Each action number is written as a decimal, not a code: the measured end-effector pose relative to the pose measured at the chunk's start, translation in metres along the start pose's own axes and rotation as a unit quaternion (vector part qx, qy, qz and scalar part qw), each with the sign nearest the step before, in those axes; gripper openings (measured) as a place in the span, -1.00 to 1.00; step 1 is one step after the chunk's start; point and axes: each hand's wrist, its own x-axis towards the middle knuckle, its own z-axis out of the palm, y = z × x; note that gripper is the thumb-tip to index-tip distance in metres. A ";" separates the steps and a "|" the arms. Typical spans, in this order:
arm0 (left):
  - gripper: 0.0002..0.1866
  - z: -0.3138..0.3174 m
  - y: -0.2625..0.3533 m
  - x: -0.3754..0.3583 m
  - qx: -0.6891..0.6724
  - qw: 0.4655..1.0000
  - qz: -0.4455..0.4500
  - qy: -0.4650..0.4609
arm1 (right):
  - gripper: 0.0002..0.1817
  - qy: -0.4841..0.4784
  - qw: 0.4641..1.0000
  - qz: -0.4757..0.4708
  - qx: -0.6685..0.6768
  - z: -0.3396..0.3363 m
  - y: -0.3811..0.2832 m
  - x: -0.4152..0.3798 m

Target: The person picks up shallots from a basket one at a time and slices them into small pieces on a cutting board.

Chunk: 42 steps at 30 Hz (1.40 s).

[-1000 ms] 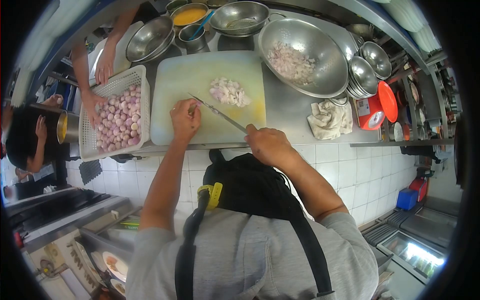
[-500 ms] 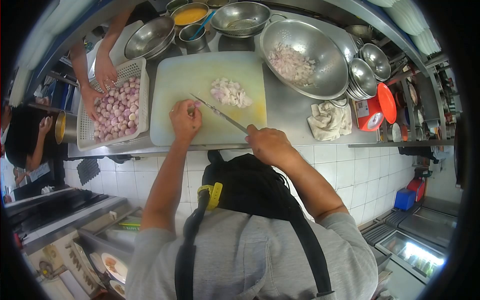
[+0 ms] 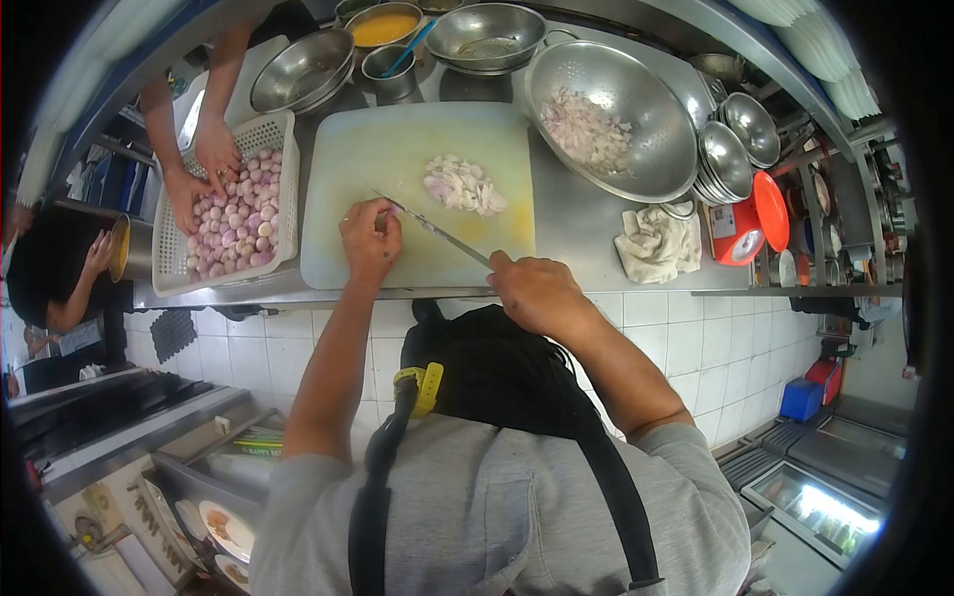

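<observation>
My right hand (image 3: 537,291) is wrapped round the handle of a kitchen knife (image 3: 444,235), whose blade slants up and left over the pale cutting board (image 3: 338,149). Close to the blade's tip, my left hand (image 3: 372,238) rests low on the board with curled fingers. They pinch a small shallot, mostly hidden by the fingers. A pile of sliced shallots (image 3: 464,186) lies on the board above the blade. At the left, a white plastic basket (image 3: 286,179) holds many peeled shallots (image 3: 238,219).
Another person's hands (image 3: 204,164) reach into the basket. A big steel colander (image 3: 656,109) with cut shallots stands at the back right. Nearby are a crumpled cloth (image 3: 656,243), a red scale (image 3: 737,233) and stacked steel bowls (image 3: 723,159). More bowls (image 3: 303,72) line the back.
My left hand and the knife stay nearly in place, with the blade still beside the fingers. The other person's hands have shifted slightly in the basket. The view has moved a little.
</observation>
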 end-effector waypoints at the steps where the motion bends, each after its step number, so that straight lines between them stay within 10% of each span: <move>1: -0.78 0.001 -0.002 0.000 0.003 1.000 0.007 0.003 | -0.78 -0.001 1.000 -0.001 0.001 0.000 0.000 0.000; 20: -0.81 0.006 -0.008 -0.005 -0.032 0.998 -0.053 -0.015 | -0.76 -0.078 0.997 0.025 -0.010 0.023 0.004 0.031; 42: -0.89 0.013 0.005 0.016 -0.022 0.992 0.086 -0.085 | -0.81 -0.030 0.995 0.088 -0.036 0.010 0.002 -0.014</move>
